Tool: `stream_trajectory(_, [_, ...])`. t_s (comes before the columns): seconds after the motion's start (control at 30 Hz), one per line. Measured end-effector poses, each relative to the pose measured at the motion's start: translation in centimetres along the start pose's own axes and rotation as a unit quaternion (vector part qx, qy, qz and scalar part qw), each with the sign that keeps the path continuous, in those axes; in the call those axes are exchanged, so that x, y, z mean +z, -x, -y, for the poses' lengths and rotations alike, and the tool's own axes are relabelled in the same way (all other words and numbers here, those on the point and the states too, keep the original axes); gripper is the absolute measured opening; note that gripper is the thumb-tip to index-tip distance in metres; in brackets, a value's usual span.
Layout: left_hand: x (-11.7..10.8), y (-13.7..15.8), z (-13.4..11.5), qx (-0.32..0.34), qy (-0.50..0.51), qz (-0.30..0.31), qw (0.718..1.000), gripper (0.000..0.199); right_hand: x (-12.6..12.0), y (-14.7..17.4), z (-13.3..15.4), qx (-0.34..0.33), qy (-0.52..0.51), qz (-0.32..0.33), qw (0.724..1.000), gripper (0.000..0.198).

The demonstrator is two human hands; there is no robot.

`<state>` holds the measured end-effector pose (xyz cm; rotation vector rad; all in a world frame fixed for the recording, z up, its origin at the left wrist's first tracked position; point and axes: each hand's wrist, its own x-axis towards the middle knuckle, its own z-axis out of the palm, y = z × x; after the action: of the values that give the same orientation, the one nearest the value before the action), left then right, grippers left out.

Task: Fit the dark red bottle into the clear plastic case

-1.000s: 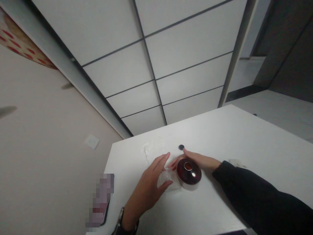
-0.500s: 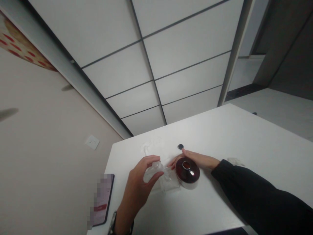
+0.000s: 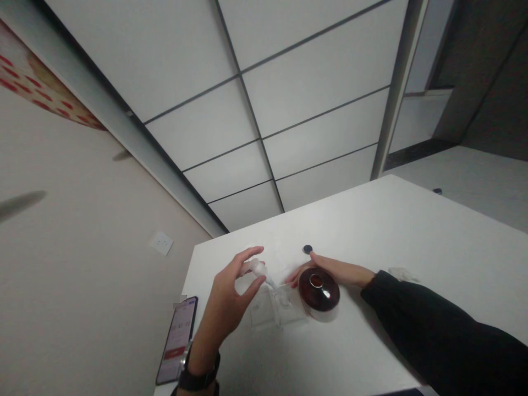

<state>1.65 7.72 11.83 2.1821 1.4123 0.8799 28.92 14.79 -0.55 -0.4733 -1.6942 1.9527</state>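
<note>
My left hand [image 3: 231, 289] is above the table, thumb and fingers curved around a small whitish, see-through piece [image 3: 259, 268] whose kind I cannot make out. Its index finger is raised off the piece. Just below and to the right lies a clear plastic case [image 3: 291, 311] with square compartments. My right hand [image 3: 330, 268] rests behind a round pot with a glossy dark red lid [image 3: 318, 291] and a clear base. Its fingers stretch left toward the case, and the pot partly hides the palm. Near the right thumb is a small black disc [image 3: 307, 249].
A phone [image 3: 177, 341] with a lit screen lies at the table's left edge. Crumpled clear plastic [image 3: 402, 274] sits beyond my right sleeve. The white table [image 3: 371, 220] meets a panelled sliding door [image 3: 322, 104], with a wall socket [image 3: 163, 243] at left.
My left hand has drawn slightly left and up with the see-through piece, and its index finger has lifted. More of the clear case shows. My right hand stays by the pot.
</note>
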Motion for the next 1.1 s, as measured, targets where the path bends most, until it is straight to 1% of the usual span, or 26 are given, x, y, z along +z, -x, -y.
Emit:
stream_trajectory(0.07, [-0.3, -1.2, 0.8, -0.020, 0.041, 0.008, 0.999, 0.041, -0.1, 0.0, -0.1, -0.009, 0.006, 0.007, 1.000, 0.099])
stream_trajectory(0.17, [-0.1, -3.7, 3.1, -0.044, 0.089, 0.024, 0.995, 0.046, -0.4, -0.1, -0.5, -0.022, 0.020, 0.009, 1.000, 0.098])
stream_trajectory(0.23, [0.4, -5.6, 5.2, -0.058, 0.094, 0.044, 0.993, 0.049, -0.7, -0.2, -0.9, -0.028, 0.031, -0.008, 0.999, 0.097])
stream_trajectory(0.3, [1.3, -7.5, 7.3, -0.078, 0.094, 0.083, 0.989, 0.053, -0.9, -0.3, -1.4, -0.035, 0.037, -0.029, 0.998, 0.096])
stream_trajectory(0.37, [2.2, -9.0, 9.2, -0.086, 0.097, 0.111, 0.985, 0.053, -1.1, -0.4, -1.8, -0.038, 0.034, -0.043, 0.998, 0.098])
stream_trajectory(0.47, [3.5, -10.2, 11.2, -0.090, 0.096, 0.135, 0.982, 0.051, -1.1, -0.4, -1.8, -0.035, 0.027, -0.047, 0.998, 0.100])
stream_trajectory(0.6, [4.6, -10.5, 12.7, -0.087, 0.088, 0.148, 0.981, 0.059, -0.6, -0.1, -0.7, -0.028, 0.016, -0.053, 0.998, 0.094])
stream_trajectory(0.73, [5.3, -10.4, 13.5, -0.073, 0.066, 0.145, 0.984, 0.063, -0.2, 0.1, 0.2, -0.022, 0.014, -0.059, 0.998, 0.094])
stream_trajectory(0.87, [5.4, -10.3, 13.5, -0.057, 0.032, 0.135, 0.989, 0.058, -0.3, 0.1, 0.2, 0.000, -0.003, -0.057, 0.998, 0.095])
stream_trajectory(0.97, [4.7, -9.9, 12.3, -0.045, 0.013, 0.109, 0.993, 0.054, -0.3, 0.2, -0.1, 0.009, -0.028, -0.060, 0.998, 0.093])
stream_trajectory(1.03, [3.5, -9.0, 11.0, -0.037, 0.006, 0.096, 0.995, 0.050, -0.4, 0.2, -0.4, 0.006, -0.036, -0.061, 0.997, 0.093])
stream_trajectory(1.1, [2.0, -7.4, 9.4, -0.027, 0.005, 0.093, 0.995, 0.047, -0.5, 0.2, -0.7, 0.005, -0.039, -0.059, 0.997, 0.094])
